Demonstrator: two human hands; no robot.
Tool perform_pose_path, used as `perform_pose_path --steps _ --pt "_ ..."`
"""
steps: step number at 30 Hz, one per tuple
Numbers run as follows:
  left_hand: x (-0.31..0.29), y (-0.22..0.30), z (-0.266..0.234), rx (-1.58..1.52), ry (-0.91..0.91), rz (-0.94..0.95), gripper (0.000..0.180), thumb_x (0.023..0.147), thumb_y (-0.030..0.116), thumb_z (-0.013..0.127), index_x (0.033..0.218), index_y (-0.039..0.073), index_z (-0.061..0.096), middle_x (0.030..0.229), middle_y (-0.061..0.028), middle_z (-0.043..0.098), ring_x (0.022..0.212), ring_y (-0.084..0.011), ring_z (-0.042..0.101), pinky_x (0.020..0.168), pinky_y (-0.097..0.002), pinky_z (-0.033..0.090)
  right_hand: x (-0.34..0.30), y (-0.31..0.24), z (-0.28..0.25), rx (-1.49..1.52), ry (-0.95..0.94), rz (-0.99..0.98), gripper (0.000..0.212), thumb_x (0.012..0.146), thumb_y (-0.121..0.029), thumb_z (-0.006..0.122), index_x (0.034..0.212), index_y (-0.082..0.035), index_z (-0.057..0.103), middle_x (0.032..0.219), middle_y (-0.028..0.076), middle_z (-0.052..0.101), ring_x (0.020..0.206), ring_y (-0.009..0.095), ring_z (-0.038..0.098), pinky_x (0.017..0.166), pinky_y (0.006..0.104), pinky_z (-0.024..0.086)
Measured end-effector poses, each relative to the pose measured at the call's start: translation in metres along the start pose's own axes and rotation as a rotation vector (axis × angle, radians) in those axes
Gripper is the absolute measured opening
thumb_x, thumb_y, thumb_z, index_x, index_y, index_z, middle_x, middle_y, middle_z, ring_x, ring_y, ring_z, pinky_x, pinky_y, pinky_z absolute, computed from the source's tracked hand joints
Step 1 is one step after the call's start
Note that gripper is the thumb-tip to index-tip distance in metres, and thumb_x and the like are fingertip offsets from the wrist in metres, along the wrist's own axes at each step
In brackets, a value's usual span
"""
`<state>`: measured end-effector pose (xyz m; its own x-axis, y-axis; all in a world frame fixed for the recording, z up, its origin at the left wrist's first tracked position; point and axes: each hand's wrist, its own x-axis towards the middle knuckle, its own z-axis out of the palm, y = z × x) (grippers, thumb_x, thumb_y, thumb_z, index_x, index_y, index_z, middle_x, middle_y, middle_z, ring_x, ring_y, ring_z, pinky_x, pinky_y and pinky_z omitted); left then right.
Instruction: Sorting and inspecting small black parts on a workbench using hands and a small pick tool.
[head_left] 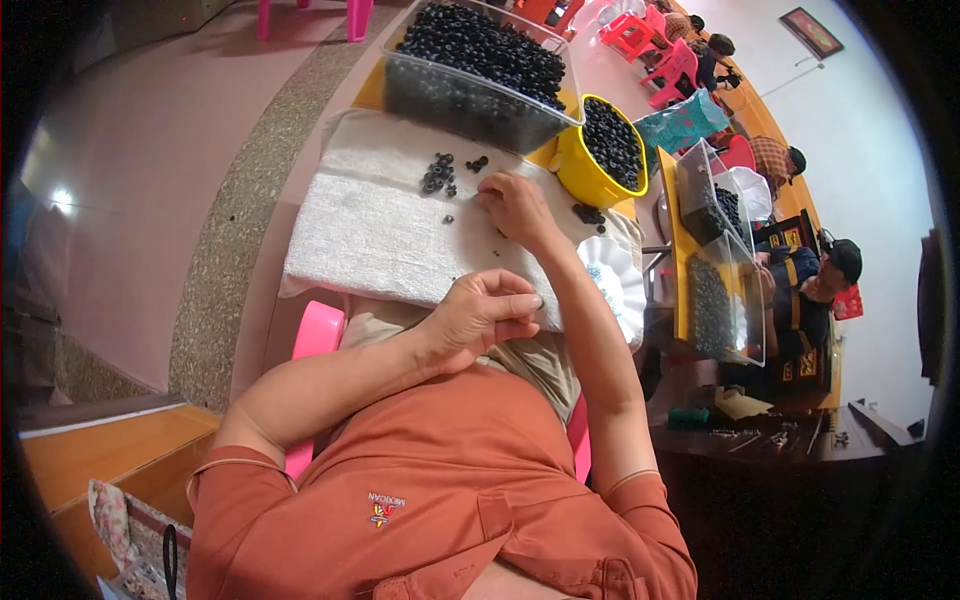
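My left hand (pixel 485 312) is in front of the white towel's near edge, thumb and fingertips pinched together. A speck of dark shows at its fingertips, too small to name. Over the white towel (pixel 350 225), my right hand (pixel 516 208) reaches down with its fingers bent together; what they hold, if anything, is hidden. Just left of it lies a loose cluster of small black ring-like parts (pixel 438 176), with a smaller group (pixel 477 163) above. A few single black bits are scattered nearer to me.
A clear plastic bin (pixel 470 105) heaped with black parts stands behind the towel. Right of it is a yellow tub (pixel 572 165), also full. A white ruffled-edged item (pixel 617 290) lies at the towel's right. Further right, a person (pixel 805 290) sits by clear bins (pixel 758 310).
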<state>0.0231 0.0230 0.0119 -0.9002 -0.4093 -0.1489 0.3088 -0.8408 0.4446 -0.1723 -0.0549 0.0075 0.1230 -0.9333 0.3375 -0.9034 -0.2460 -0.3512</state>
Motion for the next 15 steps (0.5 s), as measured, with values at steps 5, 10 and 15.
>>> perform_pose_path --steps 5,10,15 --pt "0.0007 -0.0006 -0.0004 0.0 0.009 -0.009 0.01 0.088 0.008 0.07 0.096 0.007 0.063 0.092 -0.0039 0.065 0.082 -0.0144 0.066 0.077 -0.029 0.059 -0.0002 0.0027 -0.0037 -0.096 -0.145 0.066 0.015 0.083 -0.009 0.062 0.092 -0.001 0.07 0.089 0.021 0.067 0.084 0.039 0.064 0.075 0.0428 0.05" --pt "-0.0003 0.0 0.001 0.001 0.006 -0.002 0.011 0.088 0.007 0.07 0.096 0.007 0.062 0.092 -0.0043 0.065 0.081 -0.0151 0.066 0.076 -0.0297 0.058 0.0004 0.0015 -0.0084 -0.064 -0.175 0.003 0.016 0.083 -0.007 0.061 0.092 -0.001 0.071 0.088 0.021 0.067 0.084 0.039 0.064 0.076 0.0427 0.05" --pt "0.001 -0.0022 0.0001 -0.002 0.0 0.016 0.011 0.088 0.007 0.07 0.096 0.006 0.063 0.092 -0.0048 0.066 0.08 -0.0157 0.066 0.075 -0.0295 0.058 0.0008 0.0046 -0.0079 -0.04 -0.174 0.013 0.015 0.081 -0.007 0.063 0.092 -0.001 0.071 0.089 0.02 0.068 0.084 0.038 0.065 0.075 0.0422 0.051"
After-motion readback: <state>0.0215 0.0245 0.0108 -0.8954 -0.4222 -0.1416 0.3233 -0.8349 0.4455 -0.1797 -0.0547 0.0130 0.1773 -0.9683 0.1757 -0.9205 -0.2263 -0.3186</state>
